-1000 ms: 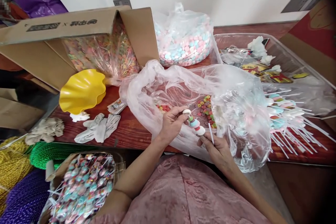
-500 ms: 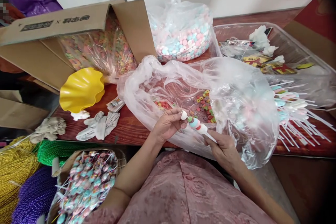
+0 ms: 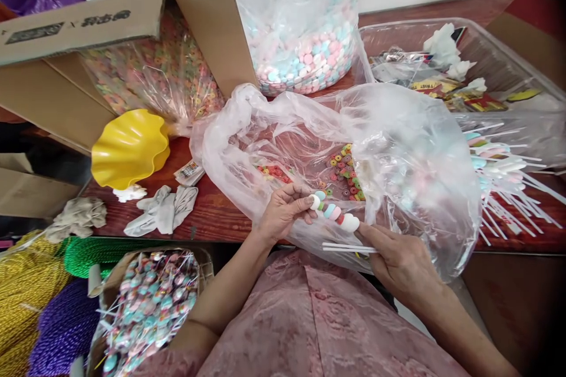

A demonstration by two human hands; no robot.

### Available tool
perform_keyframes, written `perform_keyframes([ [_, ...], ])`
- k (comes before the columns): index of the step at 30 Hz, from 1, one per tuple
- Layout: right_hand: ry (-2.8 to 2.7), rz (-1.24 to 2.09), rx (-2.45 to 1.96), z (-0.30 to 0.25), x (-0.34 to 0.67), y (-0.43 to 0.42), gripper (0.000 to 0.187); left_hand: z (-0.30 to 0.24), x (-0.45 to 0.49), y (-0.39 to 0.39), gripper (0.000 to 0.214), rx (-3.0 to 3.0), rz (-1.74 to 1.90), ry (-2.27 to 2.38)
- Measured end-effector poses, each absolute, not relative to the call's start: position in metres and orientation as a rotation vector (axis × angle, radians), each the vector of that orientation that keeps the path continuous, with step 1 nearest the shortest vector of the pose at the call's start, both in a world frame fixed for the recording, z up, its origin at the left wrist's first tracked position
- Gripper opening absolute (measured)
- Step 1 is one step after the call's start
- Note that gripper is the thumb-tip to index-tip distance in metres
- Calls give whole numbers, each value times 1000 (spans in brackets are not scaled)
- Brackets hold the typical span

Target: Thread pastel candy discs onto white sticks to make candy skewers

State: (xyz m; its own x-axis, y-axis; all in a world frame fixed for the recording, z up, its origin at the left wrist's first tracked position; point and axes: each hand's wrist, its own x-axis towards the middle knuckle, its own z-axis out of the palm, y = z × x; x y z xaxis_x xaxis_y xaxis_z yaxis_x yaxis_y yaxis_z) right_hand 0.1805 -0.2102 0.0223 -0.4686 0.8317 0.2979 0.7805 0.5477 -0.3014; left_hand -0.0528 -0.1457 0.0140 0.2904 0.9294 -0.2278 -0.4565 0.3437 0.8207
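A candy skewer [image 3: 335, 214] of white, green, blue and pink pieces lies level between my two hands. My left hand [image 3: 282, 211] pinches its white end piece. My right hand [image 3: 398, 254] grips the stick end and also holds two bare white sticks [image 3: 347, 247]. Both hands hover over an open clear plastic bag [image 3: 411, 165] with loose coloured candy rings [image 3: 345, 174] inside.
A yellow wavy bowl [image 3: 129, 148], white gloves [image 3: 161, 216] and a cardboard box [image 3: 84, 29] of ring candy are on the left. A bag of pink and blue candy [image 3: 305, 53] stands behind. Finished skewers [image 3: 504, 171] lie right. A box of wrapped skewers [image 3: 145, 306] sits lower left.
The skewer has tilted from slanted to nearly level. My right hand has shifted right and down, and the spare sticks now lie flat. The view has drifted downward.
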Motion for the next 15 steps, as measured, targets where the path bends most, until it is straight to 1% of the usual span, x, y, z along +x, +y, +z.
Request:
perform_keyframes([
  [4, -2391, 258, -1276, 20, 177, -210, 45, 8, -58, -147, 36, 604, 1058, 761],
  [8, -2384, 295, -1282, 17, 175, -209, 47, 1, -65, -143, 31, 515, 1031, 764],
  [15, -2399, 301, -1373, 16, 176, -207, 49, 3, -61, -148, 27, 718, 1051, 851],
])
